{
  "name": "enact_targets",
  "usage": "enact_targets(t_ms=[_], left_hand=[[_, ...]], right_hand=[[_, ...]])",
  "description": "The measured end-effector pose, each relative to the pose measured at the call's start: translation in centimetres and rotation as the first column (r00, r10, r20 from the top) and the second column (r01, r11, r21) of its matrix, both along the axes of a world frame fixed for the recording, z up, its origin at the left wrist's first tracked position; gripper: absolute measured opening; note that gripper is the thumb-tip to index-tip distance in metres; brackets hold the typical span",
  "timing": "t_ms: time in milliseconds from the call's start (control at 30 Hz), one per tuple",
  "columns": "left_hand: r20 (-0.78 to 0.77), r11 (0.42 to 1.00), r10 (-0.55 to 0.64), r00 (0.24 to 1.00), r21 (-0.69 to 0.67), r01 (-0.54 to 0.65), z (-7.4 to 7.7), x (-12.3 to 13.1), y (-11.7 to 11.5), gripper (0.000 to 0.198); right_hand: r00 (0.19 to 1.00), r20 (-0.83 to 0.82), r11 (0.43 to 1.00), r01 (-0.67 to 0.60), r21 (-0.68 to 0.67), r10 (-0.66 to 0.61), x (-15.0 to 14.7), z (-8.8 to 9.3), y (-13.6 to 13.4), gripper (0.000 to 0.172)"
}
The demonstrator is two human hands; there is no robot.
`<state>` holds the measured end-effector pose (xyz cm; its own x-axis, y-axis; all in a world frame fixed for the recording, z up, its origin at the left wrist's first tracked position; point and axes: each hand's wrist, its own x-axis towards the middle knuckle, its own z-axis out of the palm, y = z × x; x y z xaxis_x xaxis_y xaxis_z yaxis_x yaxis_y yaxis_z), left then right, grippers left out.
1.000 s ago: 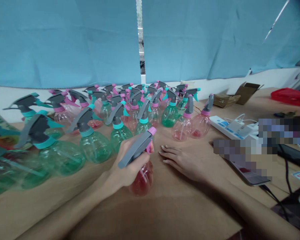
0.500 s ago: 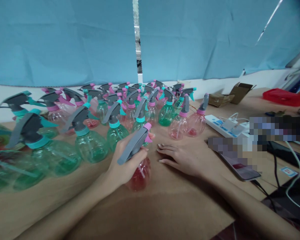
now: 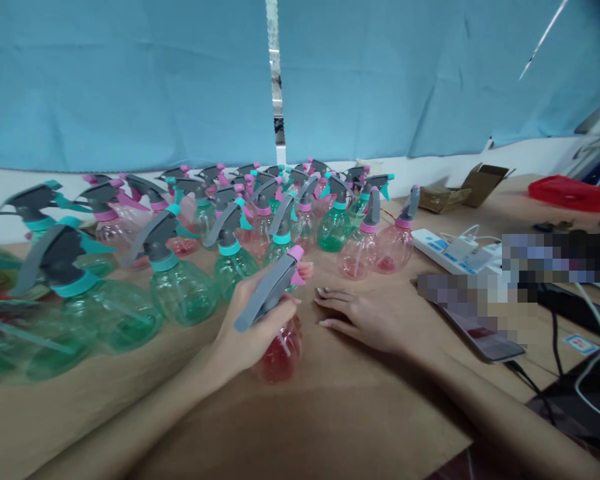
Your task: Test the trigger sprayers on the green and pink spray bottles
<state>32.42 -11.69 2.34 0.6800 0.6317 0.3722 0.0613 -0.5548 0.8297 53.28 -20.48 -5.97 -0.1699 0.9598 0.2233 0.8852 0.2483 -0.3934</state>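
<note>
My left hand is wrapped round the neck of a pink spray bottle that stands on the brown table. The bottle's grey trigger head with a pink nozzle tip points up and to the right. Beside it my right hand lies flat on the table, palm down, fingers stretched out toward the bottle and holding nothing.
Several green and pink spray bottles stand crowded over the left and back of the table. A white power strip, a phone and cables lie at the right. Small cardboard boxes and a red object sit at the far right.
The view shifted slightly left a second ago. Both hands and the pink bottle stay almost where they were.
</note>
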Motion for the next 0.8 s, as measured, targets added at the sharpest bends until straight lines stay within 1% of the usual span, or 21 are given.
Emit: enact_targets(t_ms=[67,200,333,500,633,800], left_hand=[[0.015,1.0,-0.019,1.0,-0.017,0.019,0.06,0.1,0.01,0.023],[0.047,0.993,-0.112,0.993,-0.04,0.114,0.21,0.33,0.15,0.035],[0.052,0.988,-0.146,0.988,-0.032,0.148,0.05,0.33,0.38,0.037],[0.045,0.99,-0.14,0.989,0.009,0.14,-0.16,0.2,0.48,0.036],[0.027,0.992,-0.126,0.992,0.004,0.126,0.0,0.16,0.41,0.035],[0.04,0.992,-0.124,0.992,0.03,0.122,-0.09,0.17,0.47,0.035]], right_hand=[[1.0,-0.002,1.0,0.004,0.001,-0.004,0.0,0.0,-0.01,0.049],[1.0,-0.009,1.0,0.006,0.002,-0.006,-0.07,0.15,-0.1,0.048],[1.0,-0.002,1.0,0.007,-0.004,-0.007,-0.07,0.19,-0.14,0.048],[1.0,0.006,1.0,0.003,0.001,-0.003,-0.06,0.13,-0.11,0.049],[1.0,0.014,1.0,0.004,-0.001,-0.004,-0.18,0.21,-0.13,0.048],[1.0,0.018,1.0,-0.001,0.004,0.001,-0.21,0.29,-0.11,0.048]])
